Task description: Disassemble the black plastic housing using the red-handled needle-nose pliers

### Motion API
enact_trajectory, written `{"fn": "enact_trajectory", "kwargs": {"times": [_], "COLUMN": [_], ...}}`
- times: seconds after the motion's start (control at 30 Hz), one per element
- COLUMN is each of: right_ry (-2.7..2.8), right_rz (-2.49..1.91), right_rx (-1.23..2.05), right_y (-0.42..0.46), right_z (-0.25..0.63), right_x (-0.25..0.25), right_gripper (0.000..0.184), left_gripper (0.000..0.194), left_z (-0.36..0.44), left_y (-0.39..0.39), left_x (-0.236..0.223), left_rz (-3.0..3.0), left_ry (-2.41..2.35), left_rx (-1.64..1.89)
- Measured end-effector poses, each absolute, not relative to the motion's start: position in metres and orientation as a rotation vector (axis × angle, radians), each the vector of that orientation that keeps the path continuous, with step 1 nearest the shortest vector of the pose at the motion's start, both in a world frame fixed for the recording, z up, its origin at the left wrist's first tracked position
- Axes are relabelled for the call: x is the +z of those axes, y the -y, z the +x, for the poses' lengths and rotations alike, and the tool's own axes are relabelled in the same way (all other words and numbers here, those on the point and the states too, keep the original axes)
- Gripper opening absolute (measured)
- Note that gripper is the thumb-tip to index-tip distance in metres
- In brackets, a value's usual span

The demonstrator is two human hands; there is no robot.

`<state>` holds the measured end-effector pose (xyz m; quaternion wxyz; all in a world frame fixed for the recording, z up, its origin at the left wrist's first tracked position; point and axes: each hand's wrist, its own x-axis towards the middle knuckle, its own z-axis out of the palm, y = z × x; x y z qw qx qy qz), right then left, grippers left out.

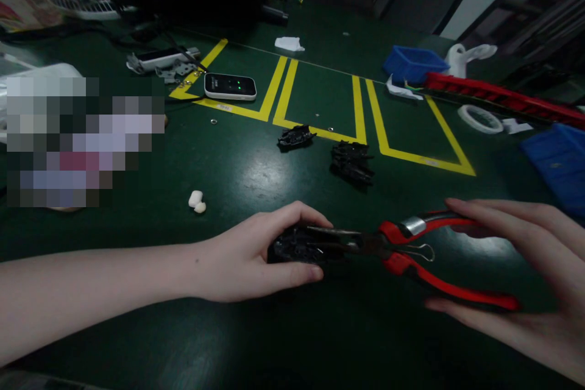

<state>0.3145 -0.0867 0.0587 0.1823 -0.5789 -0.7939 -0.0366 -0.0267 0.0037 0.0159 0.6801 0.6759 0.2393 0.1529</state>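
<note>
My left hand (256,256) is closed around a small black plastic part (295,248) on the dark green table, thumb below and fingers over it. Red-handled pliers (411,250) point left, and their dark jaws reach into that part. My right hand (516,268) holds the pliers' two red handles, fingers stretched along the upper one and thumb under the lower one.
Two more black plastic parts (296,136) (351,161) lie by the yellow floor-tape lines (361,116). A white-and-black device (230,86) sits further back left, white bits (197,201) near left. Blue bins (414,64) (557,161), a red strip (498,97) and a tape roll (479,118) stand at right.
</note>
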Motion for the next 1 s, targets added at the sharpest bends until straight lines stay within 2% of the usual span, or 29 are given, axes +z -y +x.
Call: {"fn": "enact_trajectory", "kwargs": {"times": [0.1,0.23,0.33,0.43,0.53,0.7,0.8,1.0], "right_ry": [2.47,2.529,2.617,2.582,2.488,2.314,2.222,2.244], "right_rz": [-1.531,-1.625,-1.598,-1.567,-1.504,-1.491,-1.472,-1.45], "right_rx": [-0.287,-0.4,-0.423,-0.313,-0.209,0.067,0.242,0.255], "right_y": [0.086,0.084,0.078,0.07,0.062,0.057,0.06,0.067], "right_z": [0.311,0.294,0.279,0.273,0.273,0.267,0.257,0.249], "right_x": [0.054,0.048,0.042,0.038,0.039,0.051,0.057,0.056], "right_gripper": [0.09,0.084,0.067,0.047,0.039,0.036,0.032,0.033], "left_gripper": [0.041,0.041,0.043,0.041,0.04,0.048,0.044,0.053], "left_z": [-0.026,-0.026,-0.026,-0.025,-0.024,-0.025,-0.026,-0.025], "left_y": [-0.004,-0.005,-0.004,-0.003,-0.003,-0.005,-0.005,-0.005], "left_x": [0.016,0.015,0.016,0.018,0.018,0.015,0.013,0.011], "left_rz": [1.556,1.572,1.571,1.556,1.542,1.489,1.514,1.555], "left_ry": [-0.518,-0.487,-0.507,-0.54,-0.557,-0.543,-0.518,-0.484], "left_rx": [0.361,0.332,0.309,0.309,0.33,0.284,0.325,0.33]}}
